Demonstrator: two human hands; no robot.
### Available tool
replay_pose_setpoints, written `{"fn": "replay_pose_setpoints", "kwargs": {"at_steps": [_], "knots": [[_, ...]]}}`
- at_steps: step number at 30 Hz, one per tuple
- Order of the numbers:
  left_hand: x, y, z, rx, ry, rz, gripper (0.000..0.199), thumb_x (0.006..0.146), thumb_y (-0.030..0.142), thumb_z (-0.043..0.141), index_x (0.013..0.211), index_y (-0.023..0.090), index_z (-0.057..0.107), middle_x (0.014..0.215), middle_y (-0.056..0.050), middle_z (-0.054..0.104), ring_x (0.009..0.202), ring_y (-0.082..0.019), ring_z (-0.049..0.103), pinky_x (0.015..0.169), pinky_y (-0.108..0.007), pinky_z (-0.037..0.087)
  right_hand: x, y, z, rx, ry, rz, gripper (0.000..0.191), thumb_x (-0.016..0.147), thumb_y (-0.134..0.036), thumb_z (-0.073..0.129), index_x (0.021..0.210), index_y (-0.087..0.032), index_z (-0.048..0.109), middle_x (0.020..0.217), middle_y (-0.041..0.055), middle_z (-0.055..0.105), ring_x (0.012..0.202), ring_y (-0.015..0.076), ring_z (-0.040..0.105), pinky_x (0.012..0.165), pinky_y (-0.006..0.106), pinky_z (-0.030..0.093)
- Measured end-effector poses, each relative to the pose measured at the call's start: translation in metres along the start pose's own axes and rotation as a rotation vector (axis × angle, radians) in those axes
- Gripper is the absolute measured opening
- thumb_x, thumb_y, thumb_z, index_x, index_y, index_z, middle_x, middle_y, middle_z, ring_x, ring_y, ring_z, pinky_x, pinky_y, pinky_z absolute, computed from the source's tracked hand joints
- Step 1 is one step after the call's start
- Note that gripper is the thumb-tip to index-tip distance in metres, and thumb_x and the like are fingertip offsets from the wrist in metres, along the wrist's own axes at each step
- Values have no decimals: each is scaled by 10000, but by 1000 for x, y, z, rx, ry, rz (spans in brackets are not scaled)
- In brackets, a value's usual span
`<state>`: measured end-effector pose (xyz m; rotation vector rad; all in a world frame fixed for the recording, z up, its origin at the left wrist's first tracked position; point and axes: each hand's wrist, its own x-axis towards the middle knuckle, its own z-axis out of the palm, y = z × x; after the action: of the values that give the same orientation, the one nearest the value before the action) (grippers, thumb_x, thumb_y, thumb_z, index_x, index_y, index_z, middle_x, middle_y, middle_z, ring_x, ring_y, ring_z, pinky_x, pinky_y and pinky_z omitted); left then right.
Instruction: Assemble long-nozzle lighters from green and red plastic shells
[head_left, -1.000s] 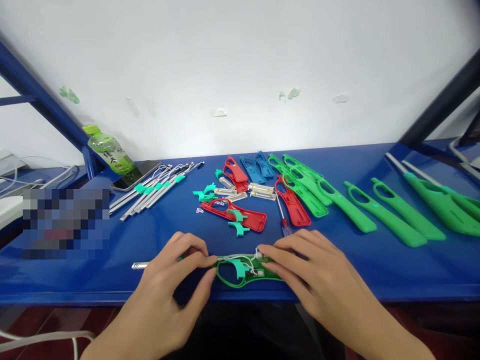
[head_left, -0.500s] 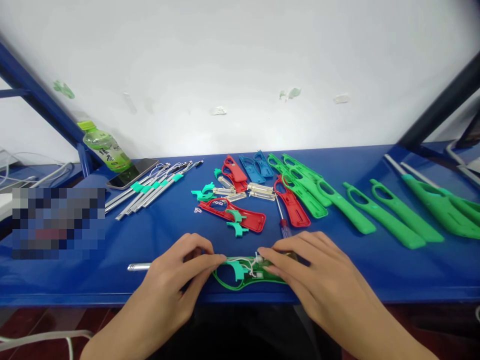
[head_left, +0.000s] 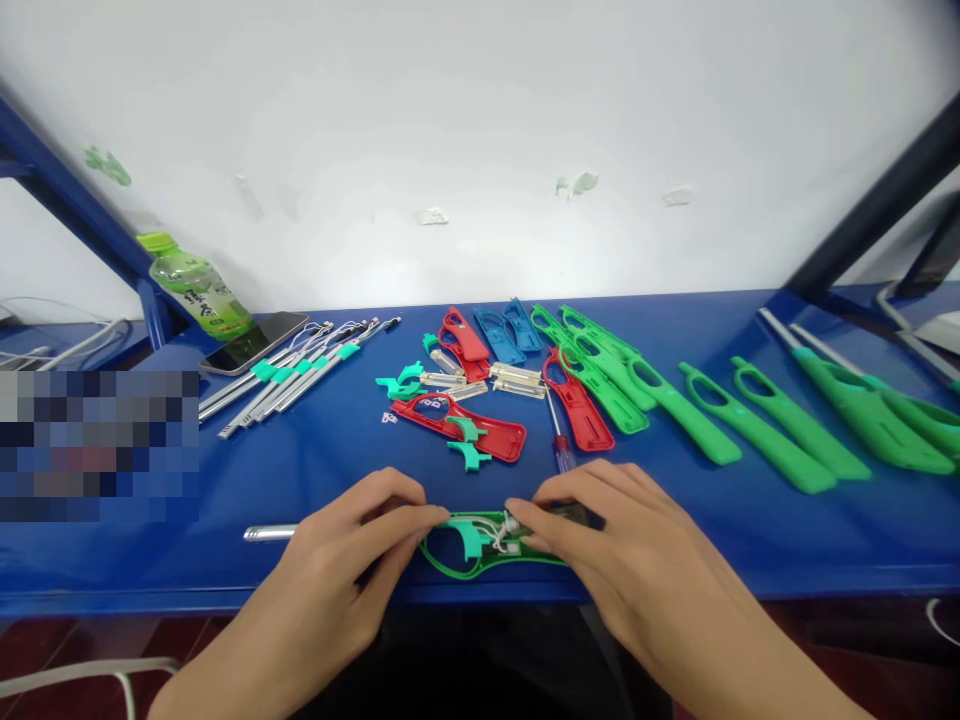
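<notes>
An opened green lighter casing half [head_left: 457,573] lies at the table's front edge, its inside facing up. My left hand [head_left: 367,550] is closed on its left end, thumb and forefinger at the upper rim. A slotted metal tube [head_left: 270,533] sticks out to the left beyond that hand. My right hand [head_left: 607,540] is closed around the casing's right part, fingertips by a white valve and a clear fuel tank [head_left: 574,513], mostly covered by the hand. Between the hands a teal trigger [head_left: 469,539] and white wires [head_left: 496,530] show in the casing.
Behind the hands lie red casing halves [head_left: 495,435], clear tanks [head_left: 517,380], teal triggers [head_left: 470,457] and a screwdriver [head_left: 562,450]. Several metal tubes [head_left: 285,380], a phone [head_left: 255,342] and a bottle [head_left: 199,290] are left; green casings [head_left: 765,430] and lighters [head_left: 870,410] right.
The whole view has shifted slightly, so things appear a little further left. Both hands keep their places on the casing, with almost no movement of the fingers.
</notes>
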<state>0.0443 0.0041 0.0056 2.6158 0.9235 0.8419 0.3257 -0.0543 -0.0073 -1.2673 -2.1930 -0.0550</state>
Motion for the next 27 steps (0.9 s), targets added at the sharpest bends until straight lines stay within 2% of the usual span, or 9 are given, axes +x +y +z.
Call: {"fn": "replay_pose_setpoints", "kwargs": {"at_steps": [7,15,21,27], "knots": [[-2,-1,1,4,-30,19,301,1139,124,547,1275,311,739,1184,20,702,1039,-71,731,979,-116,523,3,-4,0,-72,31,-33,478,986,38,569,1299,-228,813,958,36,698,855,206,604,761,341,408],[-3,9,5,91,-21,-7,270,1120,138,520,1300,266,676,1242,-31,697,1119,-148,706,1005,-237,551,0,-7,-2,-177,-20,-70,634,771,57,530,1289,-185,802,948,57,729,839,257,642,812,405,471],[-6,14,8,168,-58,-3,202,1116,274,599,1314,269,636,1230,-64,689,1079,-245,684,976,-397,573,-1,-5,-9,-75,31,-54,594,863,104,499,1243,-240,799,1004,-2,808,844,198,704,800,359,495],[-3,18,10,252,-123,16,378,1115,203,531,1476,300,585,1201,-67,662,1019,-255,645,902,-397,559,0,-4,-14,-80,21,-84,582,921,95,456,1224,-241,822,987,11,814,803,187,723,723,342,505]]}}
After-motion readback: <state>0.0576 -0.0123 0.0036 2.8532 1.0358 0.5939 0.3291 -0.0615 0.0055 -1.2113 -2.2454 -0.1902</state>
